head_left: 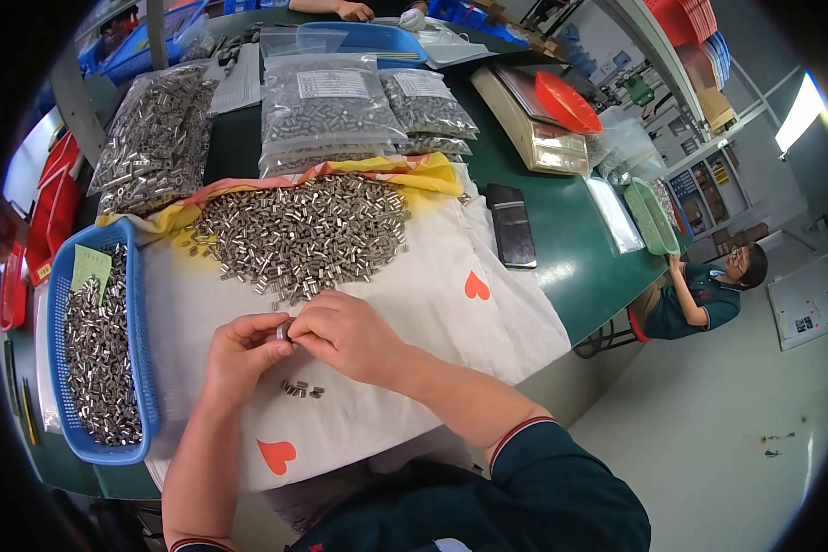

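My left hand (241, 357) pinches a small silvery metal piece (283, 331) between thumb and fingers; it looks like a short ring or sleeve. My right hand (357, 339) meets it there, its fingers closed together at the piece; whatever they grip is hidden. Just beyond both hands spreads a big heap of short metal sleeves (304, 235) on a white cloth (414, 322) with red hearts. A few loose sleeves (301, 390) lie nearer me, below the hands. To the left, a blue plastic basket (147, 405) holds many similar sleeves and a yellow-green paper slip (90, 267).
Clear bags of metal parts (327, 101) stand behind the heap, with another bag (156, 138) at far left. A black phone-like case (511, 225) lies right of the cloth. Farther right are a red tray (566, 103), a green basket (651, 219) and a seated person (704, 299).
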A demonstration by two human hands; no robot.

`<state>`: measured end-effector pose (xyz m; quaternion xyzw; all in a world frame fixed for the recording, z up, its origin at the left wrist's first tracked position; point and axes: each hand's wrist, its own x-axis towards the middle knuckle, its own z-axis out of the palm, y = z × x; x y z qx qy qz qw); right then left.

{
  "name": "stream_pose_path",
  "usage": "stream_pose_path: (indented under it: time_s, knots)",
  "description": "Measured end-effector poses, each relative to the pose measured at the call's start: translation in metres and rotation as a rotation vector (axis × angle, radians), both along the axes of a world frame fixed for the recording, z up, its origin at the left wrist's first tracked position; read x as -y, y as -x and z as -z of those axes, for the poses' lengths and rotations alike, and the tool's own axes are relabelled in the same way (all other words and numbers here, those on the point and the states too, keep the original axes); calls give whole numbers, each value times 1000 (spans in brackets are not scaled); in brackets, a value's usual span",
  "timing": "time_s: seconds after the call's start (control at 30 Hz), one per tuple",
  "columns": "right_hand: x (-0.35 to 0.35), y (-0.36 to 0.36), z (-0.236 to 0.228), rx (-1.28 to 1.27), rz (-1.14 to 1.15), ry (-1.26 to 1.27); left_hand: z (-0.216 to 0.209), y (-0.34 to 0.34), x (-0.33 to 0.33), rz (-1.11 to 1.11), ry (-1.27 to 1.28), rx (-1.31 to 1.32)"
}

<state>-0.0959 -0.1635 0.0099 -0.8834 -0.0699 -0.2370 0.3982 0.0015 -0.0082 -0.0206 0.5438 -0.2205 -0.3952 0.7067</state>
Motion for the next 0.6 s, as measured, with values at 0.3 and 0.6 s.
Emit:
stream_pose_path:
  time_s: [0.3,0.6]
  knots:
    - [21,1,-13,-309,-121,-178,-18,1,7,105,-154,-11]
    - [31,-5,-7,-441,70,59,-24,-1,-3,321,-174,-28]
